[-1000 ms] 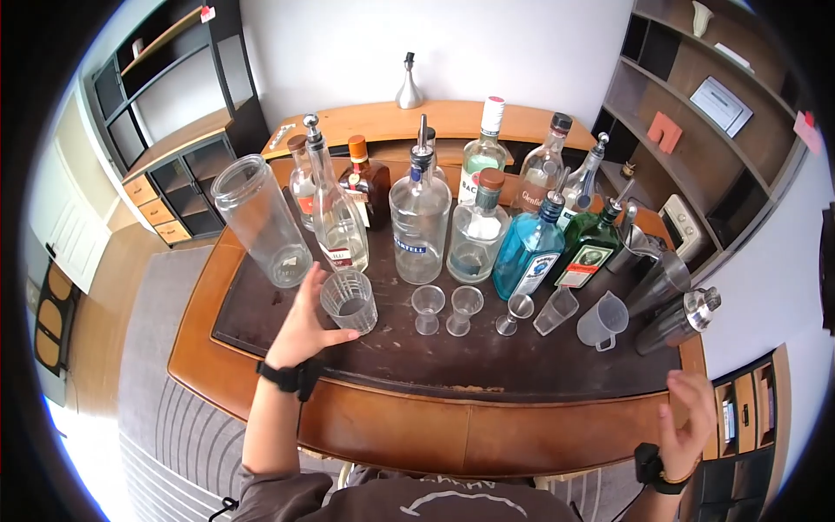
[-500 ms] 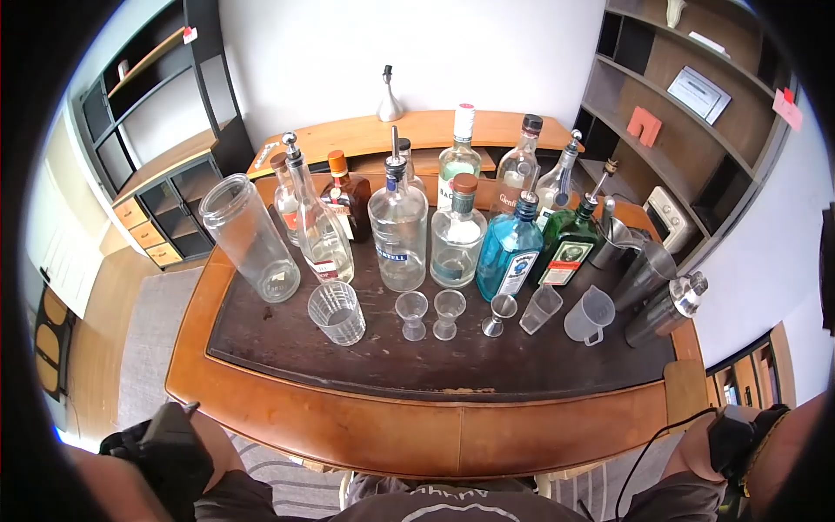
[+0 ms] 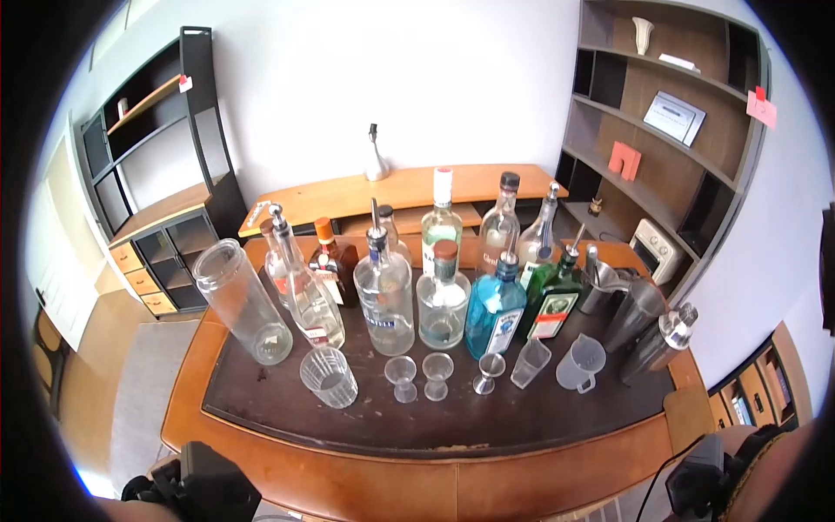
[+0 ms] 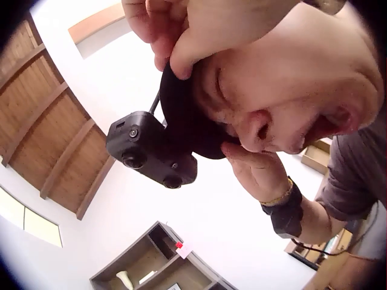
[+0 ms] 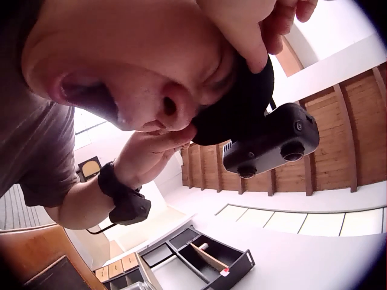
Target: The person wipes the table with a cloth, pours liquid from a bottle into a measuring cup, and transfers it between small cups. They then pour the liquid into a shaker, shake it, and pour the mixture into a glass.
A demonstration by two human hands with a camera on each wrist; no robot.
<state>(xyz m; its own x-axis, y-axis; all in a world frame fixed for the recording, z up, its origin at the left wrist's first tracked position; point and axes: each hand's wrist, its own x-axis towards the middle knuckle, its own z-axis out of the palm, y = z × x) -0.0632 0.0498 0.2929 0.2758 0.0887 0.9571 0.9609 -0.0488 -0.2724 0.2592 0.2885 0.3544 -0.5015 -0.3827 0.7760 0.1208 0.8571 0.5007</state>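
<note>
1. Your left hand point(image 4: 181, 30) is up at your head, fingers curled on the black mount of the head camera point(image 4: 151, 148).
2. Your right hand point(image 5: 260, 27) grips that mount's other side.
3. The ribbed glass point(image 3: 328, 377) stands untouched on the counter point(image 3: 348, 470).

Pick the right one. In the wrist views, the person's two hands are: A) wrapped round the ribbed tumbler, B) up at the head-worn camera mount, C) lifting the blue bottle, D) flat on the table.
B: both hands, left hand and right hand, grip the head-worn camera mount; the ribbed tumbler and blue bottle stand untouched on the table.
</note>
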